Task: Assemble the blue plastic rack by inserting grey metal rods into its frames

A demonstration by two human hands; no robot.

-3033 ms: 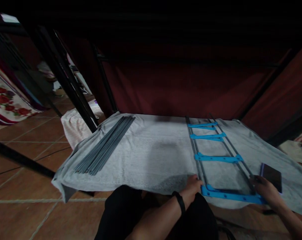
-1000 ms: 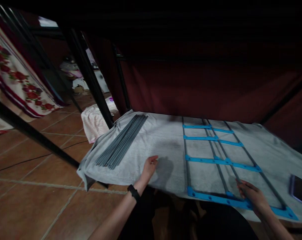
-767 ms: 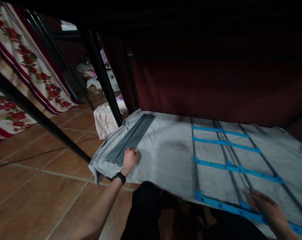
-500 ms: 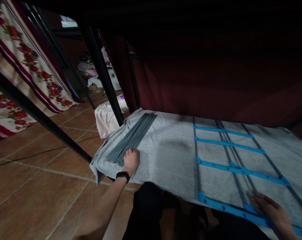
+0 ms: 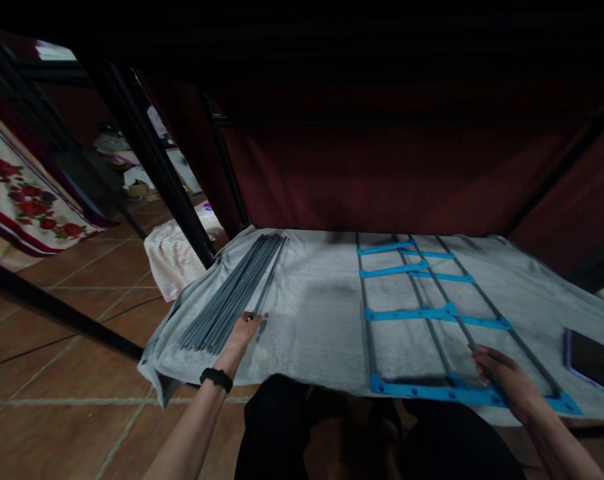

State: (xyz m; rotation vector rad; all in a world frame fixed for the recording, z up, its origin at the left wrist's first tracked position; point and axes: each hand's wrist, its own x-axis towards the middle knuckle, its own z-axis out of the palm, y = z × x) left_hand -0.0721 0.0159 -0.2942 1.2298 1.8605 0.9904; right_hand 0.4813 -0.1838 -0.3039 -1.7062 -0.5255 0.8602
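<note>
A bundle of grey rods [image 5: 227,293] lies slantwise on the left of the grey cloth. At its right side, my left hand [image 5: 243,331] pinches the near end of one grey rod [image 5: 269,280], which stands a little apart from the bundle. On the right lies a frame of grey rods joined by blue strips [image 5: 412,390]. My right hand [image 5: 505,377] is closed round the near part of one frame rod [image 5: 435,277]. That rod is raised, and the blue strips fixed to it tilt up at their middle.
The grey cloth [image 5: 307,333] covers a low bed-like surface under a dark metal frame. A phone [image 5: 591,360] lies at the right. Black posts [image 5: 157,160] stand at the left, near a striped cloth [image 5: 175,257] and the tiled floor [image 5: 57,353]. A maroon curtain [image 5: 332,173] hangs behind.
The view has turned right, bringing the phone in. My left hand has drawn one rod away from the bundle. My right hand has raised the frame rod, tilting its blue strips.
</note>
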